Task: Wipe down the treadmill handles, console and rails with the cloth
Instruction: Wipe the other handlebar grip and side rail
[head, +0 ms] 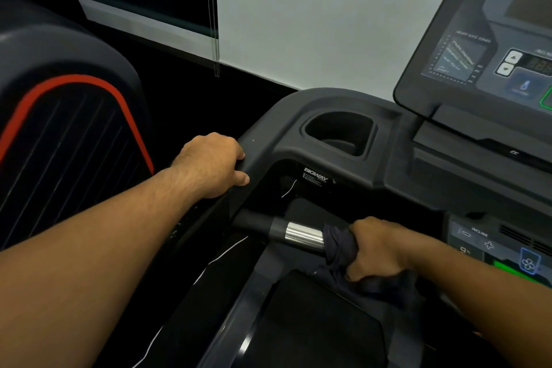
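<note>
A dark grey cloth (339, 243) is wrapped round the treadmill's inner handle (298, 233), beside its shiny chrome band. My right hand (378, 249) grips the cloth and the handle together, and loose cloth hangs below the fist. My left hand (213, 164) rests on the left side rail (260, 155), its fingers curled over the rail's outer edge. The console (490, 48) with its display and buttons stands at the upper right, apart from both hands.
A cup holder (340, 131) sits in the console tray behind the handle. A lower control panel (490, 245) with incline buttons lies right of my right hand. The black belt (322, 323) runs below. Another machine (65, 140) with a red trim stands at the left.
</note>
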The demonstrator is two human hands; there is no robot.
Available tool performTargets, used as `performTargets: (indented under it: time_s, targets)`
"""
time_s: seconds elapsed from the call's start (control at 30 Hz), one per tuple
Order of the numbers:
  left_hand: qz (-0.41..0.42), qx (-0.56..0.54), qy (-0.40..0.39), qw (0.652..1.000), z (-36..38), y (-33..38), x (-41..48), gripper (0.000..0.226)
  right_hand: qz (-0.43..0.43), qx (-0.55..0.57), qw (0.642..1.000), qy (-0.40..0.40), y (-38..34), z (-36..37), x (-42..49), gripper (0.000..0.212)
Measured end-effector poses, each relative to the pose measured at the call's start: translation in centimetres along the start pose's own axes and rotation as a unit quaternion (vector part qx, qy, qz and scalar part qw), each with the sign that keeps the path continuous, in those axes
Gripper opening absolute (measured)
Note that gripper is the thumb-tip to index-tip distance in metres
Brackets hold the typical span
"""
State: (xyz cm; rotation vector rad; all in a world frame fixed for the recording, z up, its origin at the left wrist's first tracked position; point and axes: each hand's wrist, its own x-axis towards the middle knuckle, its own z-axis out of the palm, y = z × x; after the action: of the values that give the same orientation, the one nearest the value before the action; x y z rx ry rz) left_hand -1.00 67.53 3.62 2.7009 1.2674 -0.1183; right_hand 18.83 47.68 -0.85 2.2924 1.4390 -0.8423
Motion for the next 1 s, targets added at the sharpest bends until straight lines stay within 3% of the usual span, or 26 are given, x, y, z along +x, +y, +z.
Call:
performTargets:
  time_s: [0.13, 0.33, 0.43, 0.57, 0.67, 0.8, 0.93, 1.0]
  targets:
    - [0.01, 0.012, -0.003, 1.0, -0.1, 0.1, 0.1, 0.059, -0.049, -0.123, 0.981, 0.139, -3.4, 1.0, 0.6, 0.054]
    - [0.014, 0.019, 0.001, 1.0, -0.1, 0.1, 0.0, 0.056, -0.126, -0.098, 0.952, 0.263, -9.4, 3.1, 4.2, 0.049]
    - [0.011, 0.017, 0.007, 1.0, 0.0, 0.2, 0.1, 0.055, -0.154, -0.078, 0.957, 0.234, -11.5, 1.8, 5.7, 0.055]
    - [0.012, 0.021, 0.011, 1.0, 0.0, 0.3, -0.1, 0.048, -0.129, 0.05, 0.988, 0.062, -11.2, -0.5, 6.7, 0.06]
    - [0.002, 0.018, 0.014, 1.0, -0.1, 0.4, -0.3, 0.048, -0.11, 0.124, 0.985, 0.045, -9.9, -0.7, 6.3, 0.06]
    - [0.003, 0.01, 0.005, 1.0, -0.3, 0.5, -0.5, 0.049, -0.08, 0.015, 0.989, 0.125, -7.1, 0.7, 3.9, 0.063]
    - [0.001, 0.011, -0.001, 1.0, -0.4, 0.6, -0.6, 0.051, -0.129, -0.126, 0.945, 0.274, -4.6, 4.4, 1.7, 0.056]
    - [0.001, 0.013, 0.003, 1.0, -0.4, 0.6, -0.5, 0.052, -0.129, -0.14, 0.937, 0.293, -3.3, 5.0, 1.1, 0.064]
